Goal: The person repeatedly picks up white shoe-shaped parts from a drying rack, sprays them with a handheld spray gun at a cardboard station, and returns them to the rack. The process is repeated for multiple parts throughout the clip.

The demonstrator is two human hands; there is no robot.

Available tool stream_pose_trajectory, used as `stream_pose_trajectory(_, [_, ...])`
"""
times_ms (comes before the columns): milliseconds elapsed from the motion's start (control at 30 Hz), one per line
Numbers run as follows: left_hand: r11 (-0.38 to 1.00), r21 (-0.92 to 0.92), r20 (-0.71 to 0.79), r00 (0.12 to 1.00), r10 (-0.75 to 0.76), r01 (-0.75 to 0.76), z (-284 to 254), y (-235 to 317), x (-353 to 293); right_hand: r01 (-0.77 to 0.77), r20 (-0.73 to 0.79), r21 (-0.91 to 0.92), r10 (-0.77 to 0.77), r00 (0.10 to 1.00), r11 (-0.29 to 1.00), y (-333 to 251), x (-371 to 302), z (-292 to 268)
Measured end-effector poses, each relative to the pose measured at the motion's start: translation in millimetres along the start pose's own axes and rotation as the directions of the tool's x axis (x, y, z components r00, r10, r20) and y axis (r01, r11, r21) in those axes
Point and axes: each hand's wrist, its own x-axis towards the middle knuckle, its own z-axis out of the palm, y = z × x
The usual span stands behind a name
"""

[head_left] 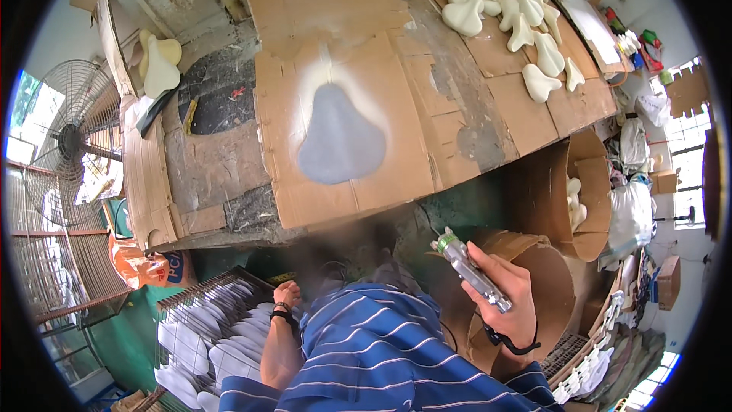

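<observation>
My right hand (512, 294) is wrapped round a metal spray gun (471, 268) with a green ring near its nozzle, held to the right of my body below the table edge. Beside my waist, my left hand (287, 294) hangs with its fingers curled in and nothing visible in them. On the cardboard-covered table ahead lies a flat grey bicycle-saddle shape (341, 137), narrow end away from me, with a whitish haze on the cardboard (415, 175) around it. Neither hand touches it.
Cream foam saddle pads (526, 23) are heaped at the table's far right; two more pads (160, 69) stand at far left. A wire rack (202, 336) of grey saddle pieces sits low left. Cardboard drums (591, 183) stand at right, a large fan (69, 141) at left.
</observation>
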Motion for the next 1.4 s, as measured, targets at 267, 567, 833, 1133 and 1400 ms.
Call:
stream_pose_trajectory(267, [0.998, -0.053, 0.055, 0.998, 0.024, -0.021, 8.6, 19.2, -6.1, -0.082, 0.184, -0.039, 0.088, 0.979, 0.996, 7.0, -22.7, -31.4])
stream_pose_trajectory(567, [0.900, 0.002, 0.028, 0.899, 0.437, -0.437, 43.7, 97.9, -19.0, -0.160, 0.078, 0.132, 0.150, 0.986, 0.978, 17.4, -27.0, -8.1])
stream_pose_trajectory(833, [0.612, 0.153, -0.018, 0.617, 0.786, -0.776, 130.1, 198.0, 18.1, -0.157, -0.090, 0.058, 0.162, 0.983, 0.986, 23.1, -37.4, -13.6])
stream_pose_trajectory(1133, [0.340, 0.788, -0.090, 0.451, 0.888, -0.513, 214.6, 262.6, 26.2, -0.138, -0.085, 0.112, 0.148, 0.985, 0.984, 36.5, -34.6, -30.2])
stream_pose_trajectory(1400, [0.289, 0.850, -0.047, 0.484, 0.874, -0.440, 214.6, 274.7, 11.9, -0.106, -0.103, 0.207, 0.129, 0.986, 0.973, 63.6, -23.5, -41.3])
